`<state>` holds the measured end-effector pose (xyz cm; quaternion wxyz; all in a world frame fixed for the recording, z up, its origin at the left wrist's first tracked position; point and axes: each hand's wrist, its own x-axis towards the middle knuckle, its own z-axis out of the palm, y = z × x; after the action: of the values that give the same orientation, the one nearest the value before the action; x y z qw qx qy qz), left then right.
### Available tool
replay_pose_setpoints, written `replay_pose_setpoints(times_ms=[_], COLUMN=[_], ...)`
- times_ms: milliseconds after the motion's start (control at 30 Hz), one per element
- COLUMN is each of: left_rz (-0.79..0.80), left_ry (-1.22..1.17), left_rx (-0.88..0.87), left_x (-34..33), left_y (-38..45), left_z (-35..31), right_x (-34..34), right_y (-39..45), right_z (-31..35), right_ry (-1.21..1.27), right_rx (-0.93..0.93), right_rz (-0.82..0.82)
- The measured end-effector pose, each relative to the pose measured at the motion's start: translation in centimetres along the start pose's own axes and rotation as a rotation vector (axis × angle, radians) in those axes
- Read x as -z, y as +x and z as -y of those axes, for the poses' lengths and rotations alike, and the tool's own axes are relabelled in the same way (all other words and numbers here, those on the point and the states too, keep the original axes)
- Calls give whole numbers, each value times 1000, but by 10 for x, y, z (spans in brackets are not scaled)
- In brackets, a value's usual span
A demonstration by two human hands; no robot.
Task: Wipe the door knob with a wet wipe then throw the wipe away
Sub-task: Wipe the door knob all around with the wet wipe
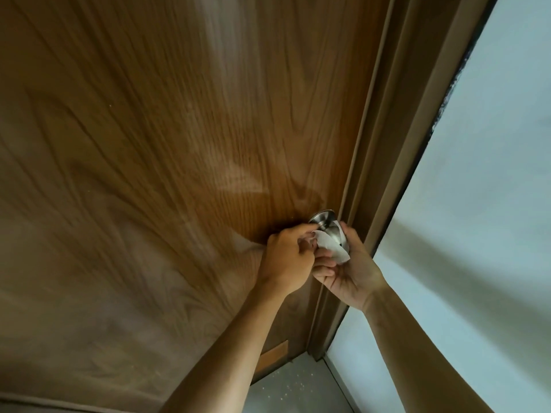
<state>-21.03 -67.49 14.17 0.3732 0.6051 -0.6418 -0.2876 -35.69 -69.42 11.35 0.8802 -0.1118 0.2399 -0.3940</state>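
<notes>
A silver metal door knob [326, 223] sticks out of the brown wood-grain door [179, 144] near its right edge. A white wet wipe [332, 245] is wrapped around the knob's underside and front. My left hand [287, 257] pinches the wipe's left end with thumb and fingertips, just left of the knob. My right hand [350, 269] cups the knob from below and the right, palm up, pressing the wipe against it. Most of the knob's ball is hidden by the wipe and my fingers.
The brown door frame [384, 174] runs beside the knob on the right. A pale wall [477, 204] lies beyond it. A grey speckled floor [292, 389] shows at the bottom, between my forearms.
</notes>
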Motion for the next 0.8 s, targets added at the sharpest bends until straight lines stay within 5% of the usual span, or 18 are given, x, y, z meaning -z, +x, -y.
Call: replay_pose_setpoints(times_ms=[100, 200, 333, 433, 633, 800], left_rz=[24, 69, 120, 169, 218, 201], left_ry=[-15, 5, 38, 40, 88, 70], left_rx=[1, -13, -8, 6, -16, 3], left_x=[5, 8, 5, 4, 3, 8], left_y=[-3, -3, 1, 3, 8, 11], left_z=[-3, -3, -2, -3, -12, -14], right_x=[-13, -24, -26, -22, -25, -7], right_y=[-1, -1, 3, 13, 15, 10], right_z=[1, 0, -5, -5, 22, 27], right_ry=[-275, -842, -1761, -2095, -1321, -506], right_rx=[124, 328, 609, 703, 298, -53], right_rz=[-269, -604, -710, -760, -610, -251])
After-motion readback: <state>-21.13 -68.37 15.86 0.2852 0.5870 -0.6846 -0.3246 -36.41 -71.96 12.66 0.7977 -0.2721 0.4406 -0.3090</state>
